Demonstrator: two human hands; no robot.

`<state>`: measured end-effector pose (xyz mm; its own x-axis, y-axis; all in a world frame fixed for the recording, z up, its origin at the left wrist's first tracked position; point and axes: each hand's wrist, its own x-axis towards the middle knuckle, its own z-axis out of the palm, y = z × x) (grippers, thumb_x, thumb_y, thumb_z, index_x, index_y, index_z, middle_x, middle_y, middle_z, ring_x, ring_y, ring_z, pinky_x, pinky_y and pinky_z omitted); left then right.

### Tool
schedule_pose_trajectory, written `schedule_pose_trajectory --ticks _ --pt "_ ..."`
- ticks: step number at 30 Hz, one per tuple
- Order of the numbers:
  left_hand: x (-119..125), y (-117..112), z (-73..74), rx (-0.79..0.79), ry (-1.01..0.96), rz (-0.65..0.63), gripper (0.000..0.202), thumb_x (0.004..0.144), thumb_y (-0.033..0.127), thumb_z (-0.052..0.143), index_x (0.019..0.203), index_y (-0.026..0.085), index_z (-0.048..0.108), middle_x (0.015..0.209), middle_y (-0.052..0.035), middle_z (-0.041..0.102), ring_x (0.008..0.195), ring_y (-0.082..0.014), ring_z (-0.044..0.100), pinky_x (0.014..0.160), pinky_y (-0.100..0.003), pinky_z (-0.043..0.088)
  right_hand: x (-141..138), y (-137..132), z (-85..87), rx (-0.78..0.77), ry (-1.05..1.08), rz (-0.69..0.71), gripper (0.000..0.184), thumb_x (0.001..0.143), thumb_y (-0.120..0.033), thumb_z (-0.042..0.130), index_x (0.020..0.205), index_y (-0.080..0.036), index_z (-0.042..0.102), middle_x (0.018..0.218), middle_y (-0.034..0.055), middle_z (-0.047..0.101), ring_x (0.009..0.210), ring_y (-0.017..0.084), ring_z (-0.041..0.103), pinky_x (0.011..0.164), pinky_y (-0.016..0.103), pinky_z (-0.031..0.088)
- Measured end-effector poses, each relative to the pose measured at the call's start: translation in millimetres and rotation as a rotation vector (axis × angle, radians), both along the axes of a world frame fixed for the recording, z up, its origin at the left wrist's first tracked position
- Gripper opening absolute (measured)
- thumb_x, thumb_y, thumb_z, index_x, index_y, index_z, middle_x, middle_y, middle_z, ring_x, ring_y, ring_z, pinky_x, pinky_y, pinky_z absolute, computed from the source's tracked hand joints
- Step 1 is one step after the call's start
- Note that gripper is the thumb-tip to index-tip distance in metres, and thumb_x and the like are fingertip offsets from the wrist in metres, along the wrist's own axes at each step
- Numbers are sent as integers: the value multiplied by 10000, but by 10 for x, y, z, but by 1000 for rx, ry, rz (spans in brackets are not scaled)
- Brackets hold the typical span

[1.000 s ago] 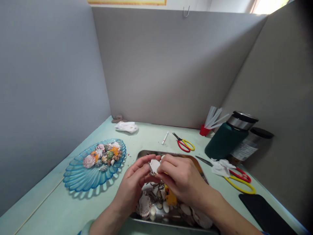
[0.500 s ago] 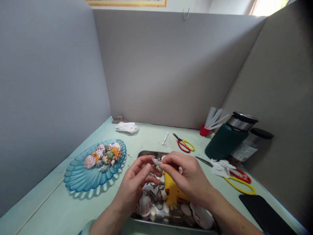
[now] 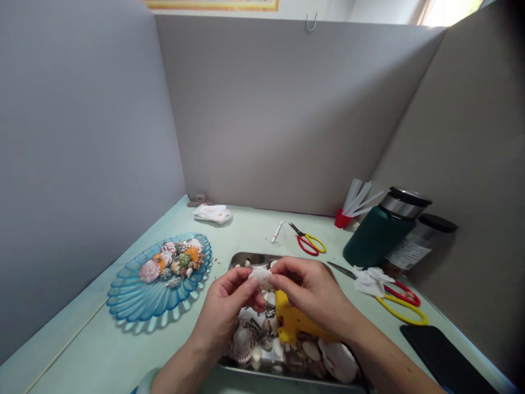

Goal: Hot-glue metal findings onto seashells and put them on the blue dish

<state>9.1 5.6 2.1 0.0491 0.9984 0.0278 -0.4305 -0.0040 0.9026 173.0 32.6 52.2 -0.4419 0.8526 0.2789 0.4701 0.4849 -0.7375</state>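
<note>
A small white seashell (image 3: pixel 261 275) is pinched between both hands above a metal tray (image 3: pixel 262 372). My left hand (image 3: pixel 227 298) grips its left edge between thumb and forefinger. At the shell's right edge, the thumb and forefinger of my right hand (image 3: pixel 307 284) are closed on it. Below them, the tray holds several loose shells, among them a ribbed scallop shell (image 3: pixel 243 345) and a large pale shell (image 3: pixel 339 361). A yellow glue gun (image 3: pixel 292 323) lies in the tray, partly hidden by my right hand.
On the left, a blue scalloped dish (image 3: pixel 139 301) bears several shells. Red-and-yellow scissors (image 3: pixel 309 242) lie behind the tray. At the right are larger scissors (image 3: pixel 404 312) with white tissue (image 3: pixel 371 280), a green bottle (image 3: pixel 379 235), a jar (image 3: pixel 414 249), a red cup of glue sticks (image 3: pixel 342 219) and a black phone (image 3: pixel 443 355).
The shell has been turned so its broad white face shows. My left fingers have closed in on its left edge, and both hands remain over the tray.
</note>
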Motion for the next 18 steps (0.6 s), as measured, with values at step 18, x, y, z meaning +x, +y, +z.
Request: schedule_pose_trajectory --ticks 18 --pt "4 6 77 -63 68 8 335 715 291 718 1006 144 638 838 -39 674 661 -138 618 642 -278 518 -43 -46 -24 144 -23 21 141 840 -154 583 717 -193 639 700 -33 650 628 99 554 573 191 379"
